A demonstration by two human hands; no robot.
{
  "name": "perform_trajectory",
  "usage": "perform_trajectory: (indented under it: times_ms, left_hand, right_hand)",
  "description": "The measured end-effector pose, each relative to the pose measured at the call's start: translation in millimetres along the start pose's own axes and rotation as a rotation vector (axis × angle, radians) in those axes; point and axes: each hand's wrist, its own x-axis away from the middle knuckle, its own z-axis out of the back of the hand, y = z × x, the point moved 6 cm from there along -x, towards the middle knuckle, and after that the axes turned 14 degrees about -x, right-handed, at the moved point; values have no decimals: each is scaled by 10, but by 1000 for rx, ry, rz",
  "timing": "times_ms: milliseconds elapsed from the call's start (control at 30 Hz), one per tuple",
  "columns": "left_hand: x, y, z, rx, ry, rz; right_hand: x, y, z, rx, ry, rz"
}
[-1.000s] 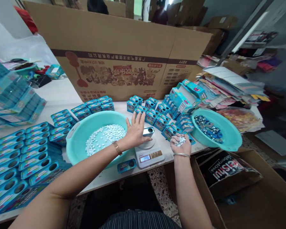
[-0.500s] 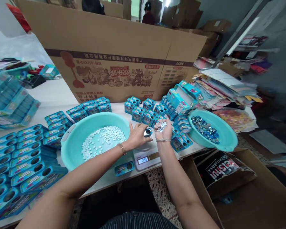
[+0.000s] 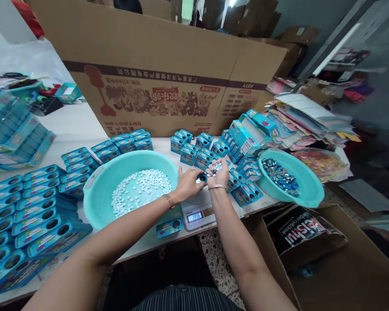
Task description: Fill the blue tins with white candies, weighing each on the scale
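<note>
My left hand (image 3: 187,185) is closed around a small round-mouthed container (image 3: 201,177), held above a white digital scale (image 3: 205,217). Its dark opening faces up. My right hand (image 3: 222,176) is cupped around a heap of small pale tablets (image 3: 214,168), close beside that container. More tablets (image 3: 154,181) lie spread over the bottom of a turquoise basin (image 3: 89,203) to the left. A blue printed box (image 3: 164,229) with a round hole lies in front, left of the scale.
Rows of blue boxes with round holes (image 3: 48,214) cover the left of the table. Small blue boxes (image 3: 202,160) stand behind my hands. A turquoise basin (image 3: 311,183) holds shiny round pieces. A large carton (image 3: 168,47) walls the back; an open carton (image 3: 353,272) sits lower right.
My right hand has moved left with the tablets, up against the container in my left hand. The camera has tilted down slightly.
</note>
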Motion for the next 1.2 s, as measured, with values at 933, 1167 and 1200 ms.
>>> perform_trajectory:
  times_ms: [933,1167,1200]
  left_hand:
    - [519,-257,544,-333,119,-185]
    - [623,-173,488,-397,104,-287]
    - [620,-164,479,-396,101,-291]
  right_hand:
    - [-63,-618,502,-421,-100,-262]
    - [-98,-528,548,-365,-140,-289]
    - [-103,-522,556,-359,-142,-289]
